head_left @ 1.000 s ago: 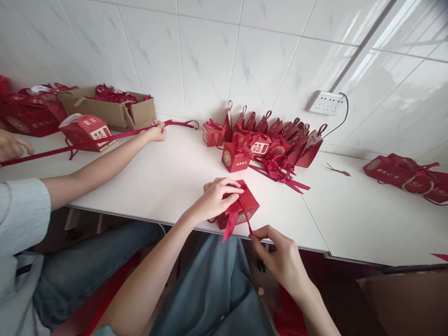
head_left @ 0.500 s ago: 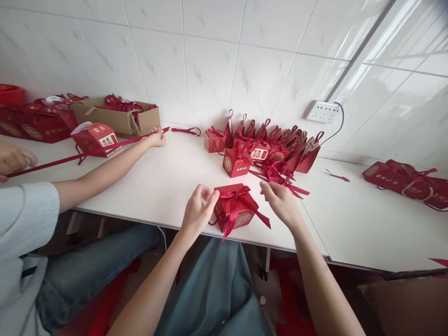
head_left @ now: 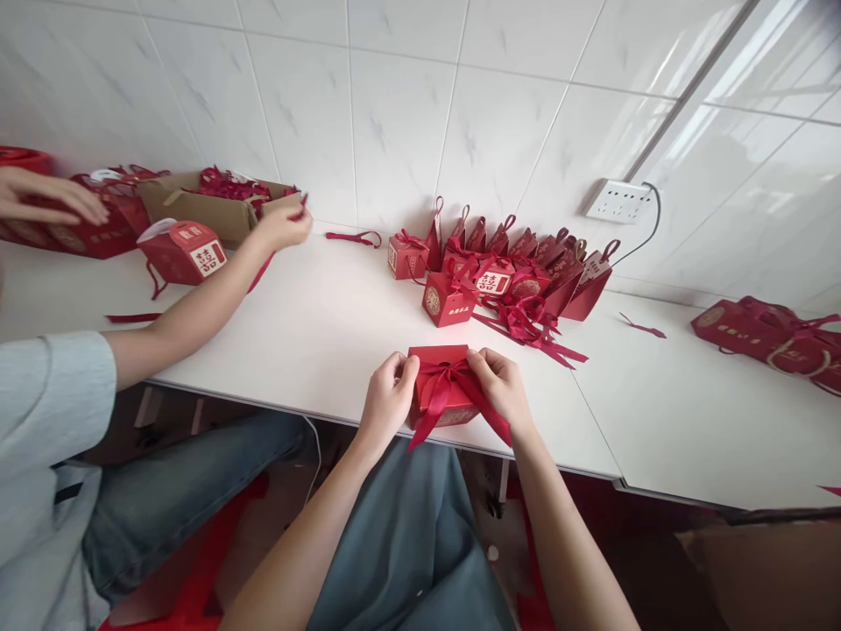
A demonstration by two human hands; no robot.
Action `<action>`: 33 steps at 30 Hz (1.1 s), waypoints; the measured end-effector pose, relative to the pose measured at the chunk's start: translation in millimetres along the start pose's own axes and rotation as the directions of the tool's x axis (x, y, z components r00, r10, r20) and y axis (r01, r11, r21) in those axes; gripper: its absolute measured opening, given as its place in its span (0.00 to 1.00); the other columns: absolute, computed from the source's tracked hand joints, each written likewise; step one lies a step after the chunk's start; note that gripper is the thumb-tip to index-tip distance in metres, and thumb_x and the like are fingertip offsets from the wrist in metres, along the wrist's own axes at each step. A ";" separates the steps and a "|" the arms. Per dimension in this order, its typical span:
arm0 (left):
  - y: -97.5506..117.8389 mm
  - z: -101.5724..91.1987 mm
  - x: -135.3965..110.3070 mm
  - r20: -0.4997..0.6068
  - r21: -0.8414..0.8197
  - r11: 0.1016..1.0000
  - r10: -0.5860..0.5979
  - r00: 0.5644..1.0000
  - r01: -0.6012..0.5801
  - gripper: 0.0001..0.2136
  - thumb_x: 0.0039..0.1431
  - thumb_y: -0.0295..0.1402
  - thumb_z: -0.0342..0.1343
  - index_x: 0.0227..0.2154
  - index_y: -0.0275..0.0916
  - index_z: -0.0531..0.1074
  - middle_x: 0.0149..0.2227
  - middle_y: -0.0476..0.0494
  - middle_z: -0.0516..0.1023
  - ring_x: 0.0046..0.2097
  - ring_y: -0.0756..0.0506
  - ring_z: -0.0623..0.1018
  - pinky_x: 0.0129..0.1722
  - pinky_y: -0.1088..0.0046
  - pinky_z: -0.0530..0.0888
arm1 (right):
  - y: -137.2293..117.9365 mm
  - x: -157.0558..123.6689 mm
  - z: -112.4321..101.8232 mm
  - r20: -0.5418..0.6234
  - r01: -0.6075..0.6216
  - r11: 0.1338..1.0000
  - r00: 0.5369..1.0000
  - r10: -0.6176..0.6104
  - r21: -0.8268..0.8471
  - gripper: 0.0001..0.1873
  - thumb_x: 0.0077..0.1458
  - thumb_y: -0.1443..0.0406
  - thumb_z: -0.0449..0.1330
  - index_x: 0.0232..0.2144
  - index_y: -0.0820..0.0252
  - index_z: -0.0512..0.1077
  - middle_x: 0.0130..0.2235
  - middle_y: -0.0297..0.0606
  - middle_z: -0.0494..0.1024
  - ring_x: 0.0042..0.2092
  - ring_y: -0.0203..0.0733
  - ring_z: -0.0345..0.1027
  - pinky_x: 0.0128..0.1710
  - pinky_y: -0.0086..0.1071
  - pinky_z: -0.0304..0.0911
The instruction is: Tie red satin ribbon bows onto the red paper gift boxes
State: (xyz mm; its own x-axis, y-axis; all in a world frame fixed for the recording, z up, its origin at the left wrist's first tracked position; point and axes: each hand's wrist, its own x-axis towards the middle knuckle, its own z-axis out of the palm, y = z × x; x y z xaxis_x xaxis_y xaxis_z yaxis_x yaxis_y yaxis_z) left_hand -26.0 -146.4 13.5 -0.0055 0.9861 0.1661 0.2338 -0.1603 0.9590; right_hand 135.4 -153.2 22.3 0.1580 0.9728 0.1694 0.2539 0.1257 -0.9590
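Observation:
A small red gift box stands at the table's front edge, right before me. Tied around it is a dark red ribbon bow, its two tails hanging down the front. My left hand is closed at the box's left side, thumb and fingers pinching the bow's left loop, which they mostly hide. On the other side my right hand pinches the right part of the bow, close to the box's top edge.
Behind stand a smaller red box, loose ribbons and several red bags. At left, a co-worker's hand holds a ribbon near a cardboard box. A red carton lies far right, a socket strip above.
My right hand has moved left onto the bow; my left hand stays at the box's left side. The box has turned slightly. The co-worker's stretched ribbon has dropped from one hand.

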 end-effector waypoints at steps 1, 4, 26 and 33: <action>-1.3 1.6 -1.5 -0.015 -0.004 1.000 0.000 1.000 0.000 0.16 0.58 0.40 0.45 0.18 0.40 0.52 0.18 0.56 0.55 0.23 0.52 0.58 0.24 0.76 0.57 | 0.7 -1.7 0.8 -0.005 -0.018 0.999 1.000 0.018 0.041 0.24 0.51 0.49 0.55 0.17 0.58 0.56 0.20 0.27 0.56 0.23 0.31 0.48 0.21 0.26 0.46; -3.1 5.3 -3.4 -0.035 0.002 1.000 0.012 0.999 -0.012 0.16 0.58 0.39 0.45 0.18 0.40 0.52 0.18 0.56 0.54 0.23 0.52 0.59 0.24 0.76 0.58 | 1.3 -3.8 2.0 0.002 -0.082 0.989 0.997 0.082 0.120 0.24 0.49 0.47 0.57 0.18 0.58 0.57 0.20 0.27 0.58 0.23 0.31 0.50 0.21 0.26 0.48; 11.4 -5.7 -7.6 0.079 -0.062 0.997 0.061 0.995 -0.056 0.13 0.56 0.39 0.50 0.21 0.39 0.59 0.23 0.52 0.64 0.29 0.51 0.68 0.31 0.77 0.66 | 34.8 -24.3 -26.3 0.293 0.220 0.975 0.936 -0.198 -0.043 0.51 0.42 0.55 0.68 0.63 0.50 0.46 0.59 0.47 0.55 0.60 0.51 0.55 0.53 0.49 0.62; 31.9 -8.9 -34.6 -0.130 0.012 0.895 0.444 0.887 -0.446 0.08 0.58 0.32 0.52 0.25 0.39 0.61 0.32 0.47 0.67 0.36 0.50 0.72 0.32 0.77 0.71 | 7.6 -48.2 -26.1 0.126 0.499 0.827 0.866 -0.483 -0.259 0.49 0.43 0.61 0.67 0.62 0.47 0.46 0.56 0.46 0.54 0.59 0.53 0.52 0.50 0.48 0.66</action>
State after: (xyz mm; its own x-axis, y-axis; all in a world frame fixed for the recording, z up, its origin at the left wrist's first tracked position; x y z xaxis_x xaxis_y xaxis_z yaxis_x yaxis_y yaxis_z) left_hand -27.0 -186.0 40.3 -0.0273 0.7976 0.6026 0.2232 -0.5828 0.7814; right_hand 154.7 -204.2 12.8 -0.1057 0.8065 0.5818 0.5362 0.5389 -0.6497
